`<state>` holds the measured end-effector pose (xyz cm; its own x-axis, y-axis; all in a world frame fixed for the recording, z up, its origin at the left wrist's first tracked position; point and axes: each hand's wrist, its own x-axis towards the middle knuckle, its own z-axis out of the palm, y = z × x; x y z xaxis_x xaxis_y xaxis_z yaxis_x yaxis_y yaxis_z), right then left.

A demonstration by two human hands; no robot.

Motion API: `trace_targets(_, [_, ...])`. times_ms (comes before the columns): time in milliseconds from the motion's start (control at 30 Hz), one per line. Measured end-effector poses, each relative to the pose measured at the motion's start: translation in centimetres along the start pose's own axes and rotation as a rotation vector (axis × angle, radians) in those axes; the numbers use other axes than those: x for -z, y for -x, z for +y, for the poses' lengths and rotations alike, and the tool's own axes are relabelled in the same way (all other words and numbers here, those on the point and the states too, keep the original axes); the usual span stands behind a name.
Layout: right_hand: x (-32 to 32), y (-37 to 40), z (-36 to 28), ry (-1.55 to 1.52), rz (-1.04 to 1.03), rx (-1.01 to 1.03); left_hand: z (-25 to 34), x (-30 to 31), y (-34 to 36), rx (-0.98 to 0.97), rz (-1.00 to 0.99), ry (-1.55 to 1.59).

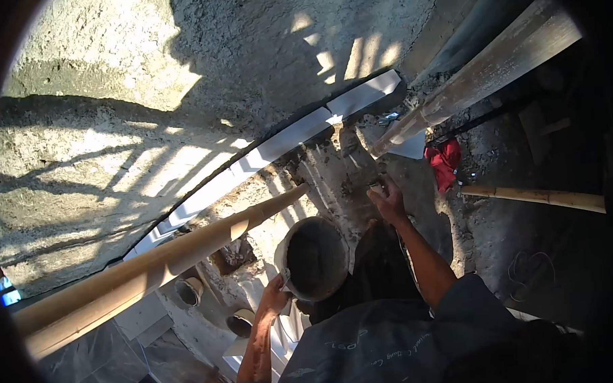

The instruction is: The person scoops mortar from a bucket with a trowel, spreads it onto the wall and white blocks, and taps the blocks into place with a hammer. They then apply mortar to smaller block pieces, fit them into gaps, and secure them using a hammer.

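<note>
My left hand [275, 297] grips the rim of a round bucket [315, 259] at its lower left side. The bucket's inside looks dark grey; how much it holds is hard to tell. To the right of the bucket and farther forward, my right hand [388, 201] is closed, its fingers bent round something small and dark that I cannot make out. Beyond both hands a curved row of white tile strips [278, 144] runs along the foot of the rough cement wall [248, 72].
One bamboo pole [154, 271] slants in from the lower left, another thick pole [478, 71] from the upper right. A thinner bamboo [536, 198] and a red cloth [445, 165] are at right. Small pots [188, 291] and grey tiles [89, 361] lie lower left.
</note>
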<state>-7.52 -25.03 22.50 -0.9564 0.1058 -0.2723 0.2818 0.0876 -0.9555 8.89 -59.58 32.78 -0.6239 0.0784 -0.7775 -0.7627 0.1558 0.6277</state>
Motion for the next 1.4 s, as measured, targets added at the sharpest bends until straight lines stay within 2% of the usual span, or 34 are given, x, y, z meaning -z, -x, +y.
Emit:
trace_targets(100, [-2.4,-4.5,2.9,0.089,0.049,-0.018,1.5,0.8,0.0,0.165,0.023,-0.204])
trace_targets(133, [-3.5,-5.9,3.8,0.203,0.164,0.050,-1.2,1.3,-0.5,0.120,0.043,-0.098])
trace_targets(167, [-4.2,-7.7,5.1,0.204,0.167,0.042,-3.0,1.7,-1.0,0.003,0.046,-0.218])
trace_targets(200, [-4.8,-9.7,6.8,0.209,0.171,0.019,-2.2,1.6,-0.7,0.154,0.046,-0.166])
trace_targets(233, [-5.4,-11.6,8.4,0.213,0.170,-0.003,-2.7,1.5,-0.7,0.182,0.051,-0.031])
trace_targets(267, [-5.8,-13.5,10.0,0.346,0.167,0.013,-2.6,1.4,-0.3,0.243,0.082,0.003])
trace_targets(300, [-6.4,-15.4,12.1,0.344,0.158,0.004,-4.5,1.6,-0.2,0.281,0.075,-0.059])
trace_targets(333, [-7.2,-17.2,14.3,0.429,0.189,-0.084,-6.4,1.3,0.2,0.239,0.119,0.094])
trace_targets(367, [-7.9,-19.1,16.3,0.512,0.222,-0.168,-6.8,1.2,0.5,0.308,0.117,0.144])
trace_targets(500, [-10.3,-24.8,21.8,0.545,0.178,-0.184,-10.7,0.3,1.2,0.427,0.172,0.293])
trace_targets(667, [-12.0,-29.4,24.8,0.512,0.094,-0.202,-13.9,-1.2,1.9,0.549,0.271,0.420])
trace_targets(767, [-12.1,-31.0,25.6,0.382,-0.024,-0.222,-14.8,-1.7,2.2,0.583,0.306,0.457])
trace_targets(833, [-12.1,-31.6,26.1,0.031,-0.120,-0.361,-15.0,-1.9,2.2,0.594,0.316,0.470])
trace_targets(867, [-12.0,-31.8,26.5,-0.021,-0.124,-0.338,-15.0,-2.0,2.1,0.596,0.320,0.475])
trace_targets(967, [-10.7,-32.5,26.6,-0.082,-0.196,-0.391,-15.3,-2.0,1.8,0.596,0.318,0.484])
trace_targets(1033, [-10.0,-33.0,27.0,-0.015,-0.194,-0.424,-15.5,-2.0,1.7,0.593,0.316,0.483])
trace_targets(1100, [-9.2,-34.0,27.9,-0.118,-0.286,-0.501,-15.7,-1.9,1.5,0.587,0.307,0.479])
trace_targets(1167, [-8.7,-34.5,27.6,-0.028,-0.310,-0.448,-16.2,-1.7,1.7,0.579,0.292,0.464])
trace_targets(1267, [-8.2,-35.0,27.2,-0.105,-0.205,-0.697,-17.9,-1.6,3.5,0.512,0.226,0.341])
trace_targets(1300, [-8.1,-35.1,27.4,-0.106,-0.202,-0.699,-18.6,-1.7,4.8,0.468,0.188,0.264])
trace_targets(1333, [-7.9,-35.3,28.2,0.066,-0.162,-0.630,-20.4,-1.5,6.8,0.378,0.121,0.114])
trace_targets(1400, [-7.6,-36.0,30.8,0.346,-0.093,-0.494,-17.2,-0.9,2.7,0.545,0.243,0.393])
